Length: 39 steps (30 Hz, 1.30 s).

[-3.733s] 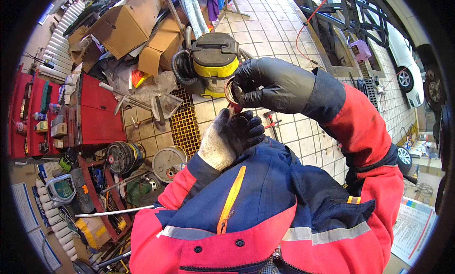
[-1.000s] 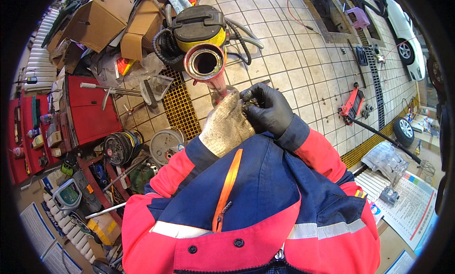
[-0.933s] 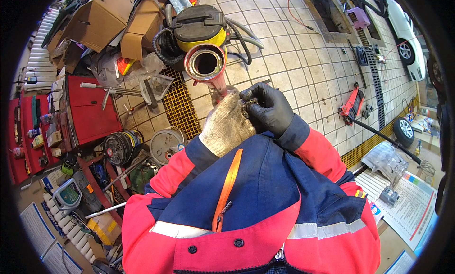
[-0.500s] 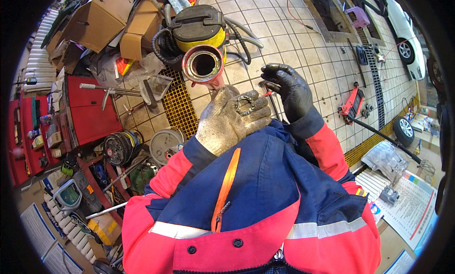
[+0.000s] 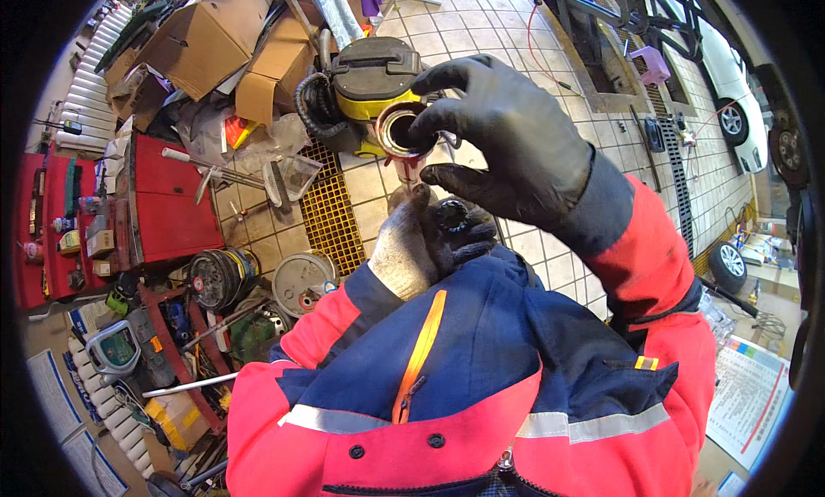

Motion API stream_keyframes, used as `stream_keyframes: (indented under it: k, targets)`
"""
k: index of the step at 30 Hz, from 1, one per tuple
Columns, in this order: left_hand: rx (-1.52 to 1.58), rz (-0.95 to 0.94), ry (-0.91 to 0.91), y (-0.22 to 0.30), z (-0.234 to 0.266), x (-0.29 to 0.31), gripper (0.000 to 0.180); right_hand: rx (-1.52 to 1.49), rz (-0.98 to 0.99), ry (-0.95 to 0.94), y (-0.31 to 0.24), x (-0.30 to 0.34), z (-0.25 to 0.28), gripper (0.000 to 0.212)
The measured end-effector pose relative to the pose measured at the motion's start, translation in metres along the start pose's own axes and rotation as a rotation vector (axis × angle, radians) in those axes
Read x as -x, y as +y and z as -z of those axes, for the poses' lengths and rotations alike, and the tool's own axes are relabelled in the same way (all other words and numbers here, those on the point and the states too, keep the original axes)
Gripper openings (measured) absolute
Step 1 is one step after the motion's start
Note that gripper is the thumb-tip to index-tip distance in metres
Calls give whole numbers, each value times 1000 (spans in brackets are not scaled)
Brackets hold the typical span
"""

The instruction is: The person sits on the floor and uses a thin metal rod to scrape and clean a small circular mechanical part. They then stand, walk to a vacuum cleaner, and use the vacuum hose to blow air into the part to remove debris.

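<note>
My left hand [image 5: 411,250], in a work glove pale at the wrist and dark over the palm, is turned palm up in front of my jacket. Its fingers curl around a small dark, shiny ring-shaped part [image 5: 452,213], which looks like a bearing. My right hand [image 5: 516,145], in a black-stained glove, is raised nearer the camera. Its thumb and fingers are spread apart with nothing visible between them. The fingertips overlap the opening of a red round part with a metal rim [image 5: 388,129], just beyond my left hand; whether they touch it I cannot tell.
A yellow and black vacuum cleaner [image 5: 374,72] stands behind the red part. Cardboard boxes [image 5: 202,37] and a red cabinet [image 5: 172,188] are at left. A white bucket [image 5: 302,282] and a cable reel [image 5: 216,278] stand near my left arm. Yellow grating [image 5: 331,201] crosses the tiled floor.
My right hand has risen and moved left over the rim of the red part. My left hand has curled its fingers up around the ring, which lay on a flat palm before.
</note>
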<state>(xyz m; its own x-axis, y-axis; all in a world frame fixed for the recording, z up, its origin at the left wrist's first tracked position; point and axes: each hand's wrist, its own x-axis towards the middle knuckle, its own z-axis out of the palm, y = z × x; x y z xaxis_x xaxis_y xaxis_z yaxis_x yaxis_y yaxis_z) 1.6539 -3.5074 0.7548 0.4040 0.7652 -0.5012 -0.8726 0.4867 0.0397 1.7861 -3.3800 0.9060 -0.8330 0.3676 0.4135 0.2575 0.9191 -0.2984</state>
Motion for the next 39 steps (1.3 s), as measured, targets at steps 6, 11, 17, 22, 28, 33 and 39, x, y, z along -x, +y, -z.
stream_keyframes:
  k: [6, 11, 17, 22, 28, 33, 39]
  targets:
    - [61, 46, -153, 6, 26, 7, 81, -166, 1, -252, 14, -23, -3, 21]
    - [56, -7, -10, 5, 29, 13, 77, -71, 65, -120, 11, -27, -10, 9]
    - [39, 63, -161, 11, 35, 14, 76, -96, 14, -242, 9, -33, -8, 11]
    - [31, 60, -128, 11, 35, 15, 73, -161, -86, -479, 9, -32, -2, 12]
    - [66, 69, -158, 11, 33, 20, 70, -93, -86, -424, 10, -37, -6, 7]
    - [19, 64, -95, 11, 32, 23, 70, -86, -18, -272, 6, -35, -10, 11]
    - [11, 83, -129, 13, 32, 21, 73, -136, 106, -325, 12, -38, -5, 10]
